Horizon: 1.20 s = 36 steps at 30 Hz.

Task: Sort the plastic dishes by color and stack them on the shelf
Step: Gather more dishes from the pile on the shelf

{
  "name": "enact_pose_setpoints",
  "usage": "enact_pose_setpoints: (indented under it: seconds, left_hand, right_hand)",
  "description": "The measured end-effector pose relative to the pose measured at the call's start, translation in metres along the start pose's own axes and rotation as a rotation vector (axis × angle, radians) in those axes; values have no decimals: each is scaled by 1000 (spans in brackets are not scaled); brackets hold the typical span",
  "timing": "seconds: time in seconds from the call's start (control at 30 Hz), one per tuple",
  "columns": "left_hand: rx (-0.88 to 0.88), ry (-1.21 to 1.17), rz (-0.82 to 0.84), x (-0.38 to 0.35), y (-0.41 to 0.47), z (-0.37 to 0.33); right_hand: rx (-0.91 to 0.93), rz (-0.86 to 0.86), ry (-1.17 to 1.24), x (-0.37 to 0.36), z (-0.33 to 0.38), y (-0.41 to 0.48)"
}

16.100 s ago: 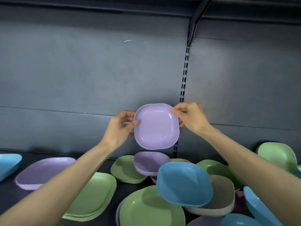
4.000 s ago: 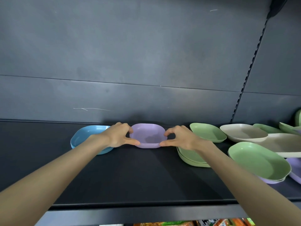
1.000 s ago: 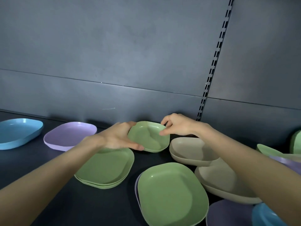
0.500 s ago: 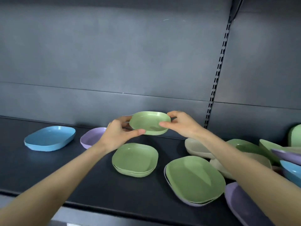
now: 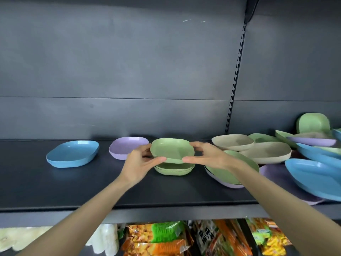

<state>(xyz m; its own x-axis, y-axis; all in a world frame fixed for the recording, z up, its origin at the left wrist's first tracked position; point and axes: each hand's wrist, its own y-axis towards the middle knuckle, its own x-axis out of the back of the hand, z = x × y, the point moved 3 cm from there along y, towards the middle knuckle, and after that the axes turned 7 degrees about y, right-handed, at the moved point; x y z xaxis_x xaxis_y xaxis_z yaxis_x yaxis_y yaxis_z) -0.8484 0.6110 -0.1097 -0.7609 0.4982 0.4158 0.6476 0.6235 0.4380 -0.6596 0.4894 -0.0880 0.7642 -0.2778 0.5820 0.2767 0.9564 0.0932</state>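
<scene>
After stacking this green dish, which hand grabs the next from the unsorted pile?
Right hand, probably: the unsorted pile lies on its side, a large green dish right beside it. Left hand is by the purple dish.

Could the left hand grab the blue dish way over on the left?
Probably yes, once it lets go. The blue dish lies alone on the shelf, to the left of the left hand, nothing in front of it. Right now that hand pinches the small green dish together with the right hand.
</scene>
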Motion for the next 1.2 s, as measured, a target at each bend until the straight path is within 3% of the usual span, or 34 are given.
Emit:
enact_pose_setpoints:
  seconds: [0.1, 0.47, 0.73, 1.07, 1.2]
  left_hand:
    - [-18, 11, -2, -4, -8, 6]
    - [-8, 176, 63, -10, -15, 15]
    - [31, 279, 51, -7, -17, 10]
    - [47, 533, 192, -12, -24, 13]
    - [-5, 619, 95, -15, -32, -6]
  right_hand:
    - [-55, -36, -206, -3, -5, -9]
    - [-39, -91, -597, -17, -9, -16]
    - [-43, -93, -636, -18, -5, -20]
    - [-146, -27, -597, -12, 7, -23]
    - [-101, -126, -532, 10, 15, -34]
